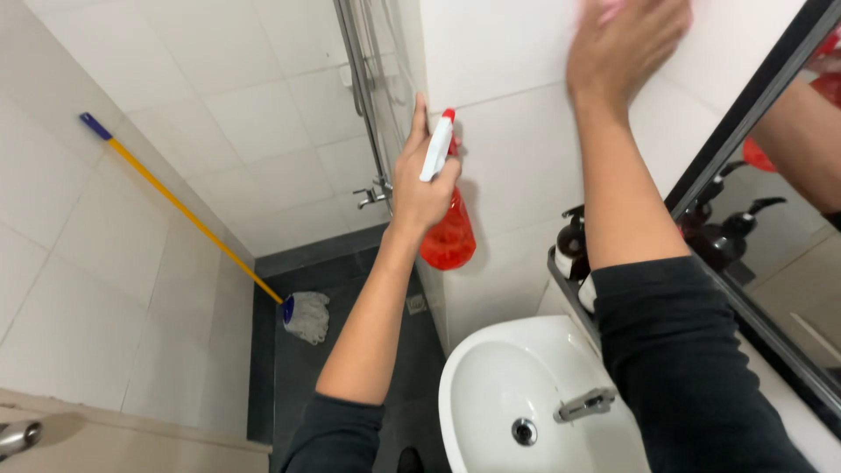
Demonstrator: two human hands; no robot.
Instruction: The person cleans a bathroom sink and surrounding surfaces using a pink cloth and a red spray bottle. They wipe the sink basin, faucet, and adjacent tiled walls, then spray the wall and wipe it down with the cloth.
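Seen from above, a white basin (491,385) sat low in the bathroom. Above it and to its left, the person's left hand (420,180) was clamped around the neck of a red spray bottle (448,235), raised against the white tiled wall (517,149). Higher, above the basin, the right hand (624,48) pressed flat on the wall, fingers spread over a pink cloth (611,9). Far left of the basin, a yellow-handled mop (197,223) leaned on the wall.

Single head view, looking steeply down along wall, close over sink (491,385).
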